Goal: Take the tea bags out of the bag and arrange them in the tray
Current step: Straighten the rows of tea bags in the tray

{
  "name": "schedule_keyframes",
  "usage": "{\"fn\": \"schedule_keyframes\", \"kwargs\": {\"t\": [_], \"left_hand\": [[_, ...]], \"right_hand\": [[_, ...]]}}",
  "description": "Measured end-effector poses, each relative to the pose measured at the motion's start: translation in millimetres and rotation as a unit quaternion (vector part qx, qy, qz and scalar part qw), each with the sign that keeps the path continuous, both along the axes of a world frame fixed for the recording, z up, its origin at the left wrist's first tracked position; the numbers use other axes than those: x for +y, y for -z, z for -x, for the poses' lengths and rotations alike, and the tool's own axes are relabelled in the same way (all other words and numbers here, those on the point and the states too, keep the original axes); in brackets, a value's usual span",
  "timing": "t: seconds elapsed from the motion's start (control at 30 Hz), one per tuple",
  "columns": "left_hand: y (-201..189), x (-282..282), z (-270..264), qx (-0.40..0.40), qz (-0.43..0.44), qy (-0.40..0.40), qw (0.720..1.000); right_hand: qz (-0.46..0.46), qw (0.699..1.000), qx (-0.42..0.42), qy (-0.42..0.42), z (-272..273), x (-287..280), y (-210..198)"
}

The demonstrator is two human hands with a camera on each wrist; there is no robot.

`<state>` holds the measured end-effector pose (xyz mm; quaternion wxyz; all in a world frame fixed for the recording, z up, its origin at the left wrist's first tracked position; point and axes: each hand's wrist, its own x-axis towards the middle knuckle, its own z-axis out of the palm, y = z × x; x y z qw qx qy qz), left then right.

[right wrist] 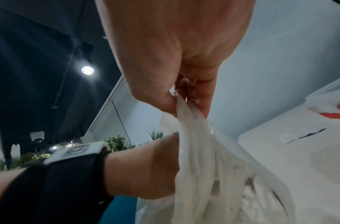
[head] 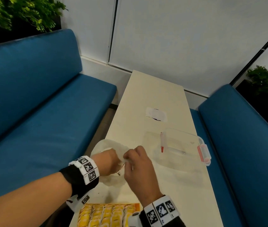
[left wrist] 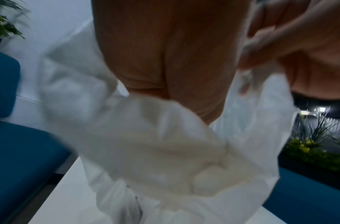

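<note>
- From the head camera I saw both hands meet over the near middle of the surface point(head: 154, 99), the left hand point(head: 108, 161) and the right hand point(head: 138, 164) working at a thin white plastic bag point(head: 110, 145) that sat on it.
- Only the right wrist camera showed the grip plainly: my right hand point(right wrist: 177, 63) had its fingers point(right wrist: 203, 100) curled and pinched round the gathered top of the bag point(right wrist: 213, 166).
- The left wrist camera was blurred; the left hand point(left wrist: 161, 53) was sunk into the bag point(left wrist: 165, 144) mouth, and I could not tell how its fingers lay.
- Only the head view showed the tea bags point(head: 107, 215), yellow sachets in rows in an open box at the near edge, just behind my wrists.
- Also there alone: the clear tray point(head: 182, 145) with red clips, to the right of the bag and apart from it, nothing in it that I could make out.
- The blue benches point(head: 40, 112) flanked the surface.
</note>
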<state>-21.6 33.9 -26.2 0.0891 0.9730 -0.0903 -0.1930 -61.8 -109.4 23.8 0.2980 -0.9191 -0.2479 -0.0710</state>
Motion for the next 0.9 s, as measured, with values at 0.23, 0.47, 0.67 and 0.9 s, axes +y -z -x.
{"fn": "schedule_keyframes", "kwargs": {"t": [0.23, 0.47, 0.67, 0.9], "left_hand": [[-13, 14, 9, -0.079, 0.22, -0.076, 0.969], [-32, 40, 31, -0.066, 0.508, -0.184, 0.839], [-32, 70, 44, 0.015, 0.546, -0.222, 0.807], [-16, 59, 57, 0.099, 0.454, -0.154, 0.872]], "right_hand": [[0.0, 1.0, -0.019, 0.006, -12, -5, -6], [-0.034, 0.999, -0.018, 0.026, -23, -14, 1], [-0.055, 0.997, 0.001, 0.057, -34, -29, 12], [-0.138, 0.988, -0.001, 0.067, -42, -45, 13]]}}
